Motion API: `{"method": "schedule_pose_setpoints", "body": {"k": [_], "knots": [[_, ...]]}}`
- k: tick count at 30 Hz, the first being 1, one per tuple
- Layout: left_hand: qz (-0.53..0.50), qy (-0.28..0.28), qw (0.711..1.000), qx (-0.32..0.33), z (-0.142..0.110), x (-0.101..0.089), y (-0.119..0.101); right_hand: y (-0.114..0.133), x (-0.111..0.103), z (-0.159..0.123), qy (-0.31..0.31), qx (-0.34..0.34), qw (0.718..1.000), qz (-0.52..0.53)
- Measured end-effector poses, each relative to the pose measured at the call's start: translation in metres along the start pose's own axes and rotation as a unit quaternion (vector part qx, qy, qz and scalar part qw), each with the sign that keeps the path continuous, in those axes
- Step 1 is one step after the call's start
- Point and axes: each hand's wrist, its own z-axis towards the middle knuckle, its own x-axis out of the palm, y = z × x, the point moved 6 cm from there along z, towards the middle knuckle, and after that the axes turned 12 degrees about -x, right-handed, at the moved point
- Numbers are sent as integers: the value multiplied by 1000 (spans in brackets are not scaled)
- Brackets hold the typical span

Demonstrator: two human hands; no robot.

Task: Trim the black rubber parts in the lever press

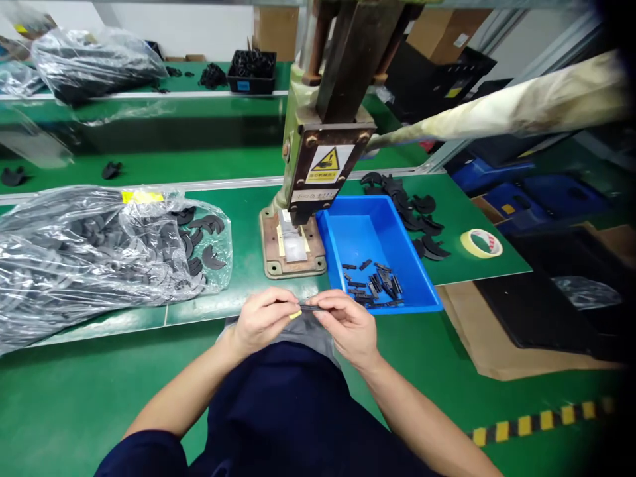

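Note:
My left hand (262, 319) and my right hand (348, 324) meet over my lap, just in front of the green bench edge. Both pinch the same thin black strip (311, 307), held level between them. A yellow finger cot covers one left fingertip. Straight ahead stands a small press (322, 142) with a yellow warning label, on a rusty base plate (271, 248). A blue tray (368, 232) to the right of the press holds several short black strips (375, 286).
A clear plastic bag (89, 252) of black curved parts lies on the bench at the left. Loose black curved parts (422, 222) and a tape roll (481, 242) lie right of the tray. A wrapped press lever (507, 109) reaches right. Cardboard and black trays sit on the floor at right.

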Motion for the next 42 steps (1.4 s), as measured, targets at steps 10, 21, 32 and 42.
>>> {"method": "schedule_pose_setpoints", "body": {"k": [10,21,32,42], "knots": [[-8,21,998,-64,-30,-1,21,-25,16,-30,11,88,996,14],[-29,-11,994,-101,-35,2,27,-43,27,-28,-12,160,982,100],[-76,53,988,-127,-23,-5,16,-47,46,-27,72,356,879,308],[-54,120,989,-74,8,-11,8,-43,49,-41,80,463,791,393]]}}
